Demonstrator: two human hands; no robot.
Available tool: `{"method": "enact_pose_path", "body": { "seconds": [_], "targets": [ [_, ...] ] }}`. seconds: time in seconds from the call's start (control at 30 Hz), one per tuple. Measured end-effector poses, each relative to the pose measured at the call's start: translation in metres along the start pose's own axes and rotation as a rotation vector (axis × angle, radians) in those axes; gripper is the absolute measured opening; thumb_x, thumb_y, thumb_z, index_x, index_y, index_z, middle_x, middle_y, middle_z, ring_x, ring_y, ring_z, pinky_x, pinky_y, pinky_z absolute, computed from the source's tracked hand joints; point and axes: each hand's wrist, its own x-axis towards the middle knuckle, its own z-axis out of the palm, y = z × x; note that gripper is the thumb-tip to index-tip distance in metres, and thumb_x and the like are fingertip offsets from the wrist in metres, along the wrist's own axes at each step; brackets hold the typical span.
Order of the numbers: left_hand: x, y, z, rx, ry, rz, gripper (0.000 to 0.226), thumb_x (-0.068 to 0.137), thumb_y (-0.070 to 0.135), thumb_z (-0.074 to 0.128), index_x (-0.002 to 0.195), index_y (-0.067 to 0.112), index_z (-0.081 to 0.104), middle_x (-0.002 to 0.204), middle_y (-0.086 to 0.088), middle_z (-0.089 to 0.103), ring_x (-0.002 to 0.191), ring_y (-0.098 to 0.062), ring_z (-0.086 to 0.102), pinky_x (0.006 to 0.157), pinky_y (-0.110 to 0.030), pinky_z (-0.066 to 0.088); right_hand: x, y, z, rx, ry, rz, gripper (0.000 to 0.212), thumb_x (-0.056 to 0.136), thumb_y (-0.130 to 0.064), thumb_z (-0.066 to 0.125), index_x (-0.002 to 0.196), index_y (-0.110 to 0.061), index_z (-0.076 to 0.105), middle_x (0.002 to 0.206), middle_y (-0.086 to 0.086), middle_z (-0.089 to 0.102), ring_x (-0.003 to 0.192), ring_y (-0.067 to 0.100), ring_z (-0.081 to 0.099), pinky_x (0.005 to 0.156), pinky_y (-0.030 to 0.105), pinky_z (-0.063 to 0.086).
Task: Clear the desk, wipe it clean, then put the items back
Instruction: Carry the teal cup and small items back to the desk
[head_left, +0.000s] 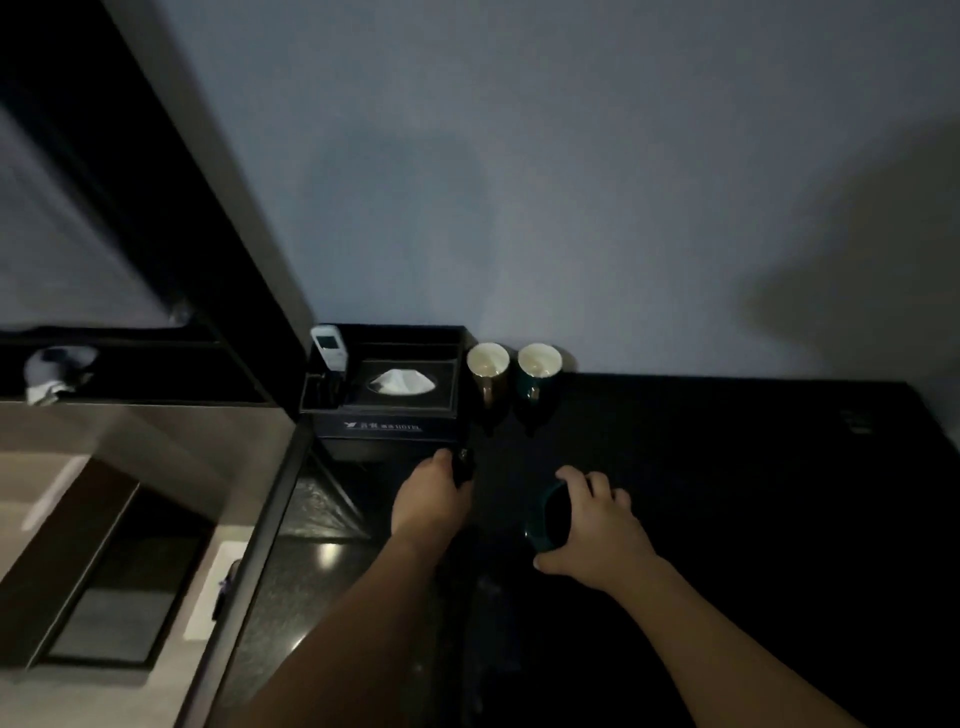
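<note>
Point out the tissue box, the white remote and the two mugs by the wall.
tissue box (387, 410): head view, front top edge.
white remote (328, 349): head view, its screen end.
left mug (487, 359): head view, inside.
right mug (539, 359): head view, inside.

Dim light, black desk (727, 493) against a pale wall. Left hand (428, 501) curled round a small dark object (464, 467), too dark to identify, just in front of the black tissue box (384, 415). White tissue poking from box top; white remote (328, 353) upright in the box's left slot. Right hand (592, 525) grips a dark green saucer-like dish (543, 519), tilted on edge. Two mugs beside the box at the wall: brown mug (487, 371) nearer the box, green mug (537, 371) right of it, both white inside, handles toward the camera
</note>
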Motion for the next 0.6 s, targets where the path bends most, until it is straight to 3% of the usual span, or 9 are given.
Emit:
{"method": "enact_pose_path", "body": {
  "seconds": [0.23, 0.6],
  "targets": [
    [0.048, 0.014, 0.025, -0.018, 0.011, -0.148, 0.030, 0.081, 0.038, 0.063, 0.104, 0.019, 0.063, 0.103, -0.005, 0.067, 0.096, -0.028, 0.064, 0.075, -0.034, 0.049, 0.083, 0.005, -0.010, -0.059, -0.095, -0.107, 0.115, 0.061, -0.053, 0.082, 0.148, -0.033, 0.010, 0.148, 0.003, 0.020, 0.133, 0.032, 0.025, 0.098, 0.044, 0.043],
    [0.137, -0.001, 0.086, 0.032, -0.120, -0.259, 0.032, 0.088, 0.033, 0.060, 0.108, 0.009, 0.061, 0.109, -0.013, 0.066, 0.102, -0.033, 0.063, 0.080, -0.036, 0.049, 0.186, 0.001, 0.009, -0.090, -0.128, -0.087, 0.117, 0.060, -0.053, 0.081, 0.148, -0.033, 0.006, 0.149, 0.005, 0.017, 0.134, 0.035, 0.022, 0.101, 0.045, 0.041]
  ]
}}
